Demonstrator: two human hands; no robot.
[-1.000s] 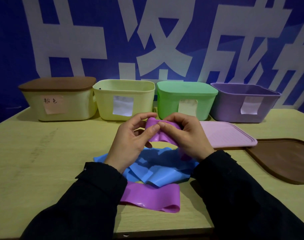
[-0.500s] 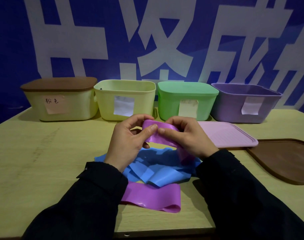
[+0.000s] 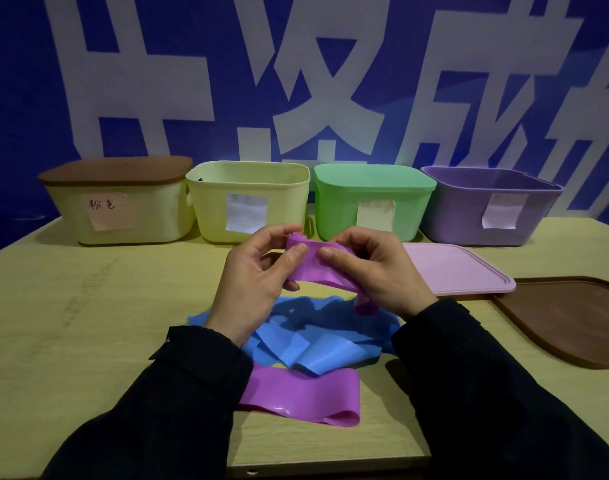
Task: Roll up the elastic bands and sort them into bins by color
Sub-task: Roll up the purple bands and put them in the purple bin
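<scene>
— Blue wall with big white characters fills the background; what do we have in front of it on the worktop [image 3: 71, 323]?

— We see four bins in a row along the far edge. From the left: a cream bin [image 3: 123, 216] under a brown lid, with a pink note bearing handwriting; an open yellow bin [image 3: 251, 199]; a green bin [image 3: 372, 199] with its lid on; an open purple bin [image 3: 483, 209]. Each carries a paper label on its front.

— And to our right?

— A pink lid [image 3: 458, 271] lies flat just before the purple bin, and a brown lid [image 3: 573, 320] lies beside it, running toward the right edge of the view.

— Where are the bands?

— A crumpled blue band [image 3: 316, 341] lies under our wrists. A purple band [image 3: 306, 396] lies flat near the front edge, its far side tucked under the blue one. A second purple band, the held band [image 3: 316, 268], is up off the worktop in front of the yellow and green bins.

— How do we hold it?

— Our left hand [image 3: 254, 278] and right hand [image 3: 375, 271] both pinch it, thumbs on the near face and fingers curled behind. One end is rolled at the top between the hands; the loose tail hangs beneath the right palm down to the blue band.

— Room to move?

— Bare worktop lies wide to our left, and a strip lies between hands and bins.
</scene>
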